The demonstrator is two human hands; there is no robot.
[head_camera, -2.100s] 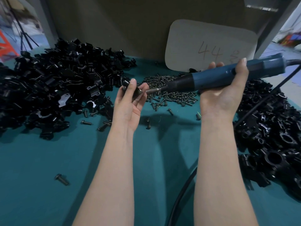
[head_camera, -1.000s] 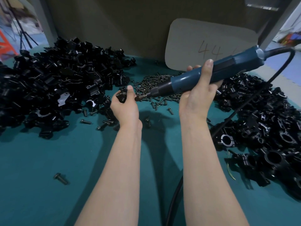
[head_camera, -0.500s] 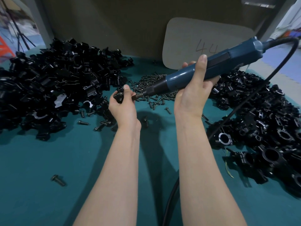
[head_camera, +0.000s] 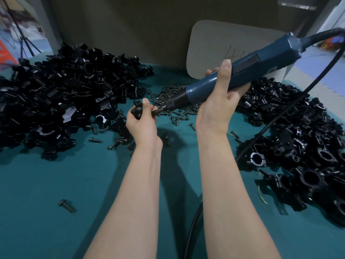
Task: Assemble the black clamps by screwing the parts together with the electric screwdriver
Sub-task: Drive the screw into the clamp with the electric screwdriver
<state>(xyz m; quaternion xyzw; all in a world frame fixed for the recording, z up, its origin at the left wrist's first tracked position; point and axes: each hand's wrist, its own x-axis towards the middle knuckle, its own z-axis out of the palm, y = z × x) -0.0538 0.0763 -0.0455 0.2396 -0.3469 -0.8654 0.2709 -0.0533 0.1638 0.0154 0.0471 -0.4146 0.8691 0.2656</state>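
Left hand (head_camera: 142,126) closed on clamp (head_camera: 136,111); right hand (head_camera: 218,107) gripping electric screwdriver (head_camera: 233,77), now tilted steeper, bit lowered into clamp near mid-counter. Driving probably underway.

grey card (head_camera: 214,49) leaning against wall (head_camera: 130,25)

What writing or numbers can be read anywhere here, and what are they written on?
"44": handwritten on the pale rounded card leaning at the back of the table; only part shows now, the rest hidden behind the electric screwdriver.
Electric screwdriver: no readable brand or label on its blue body.
Black clamp parts and loose screws: no markings legible.
Background at the edges: too blurred to read.
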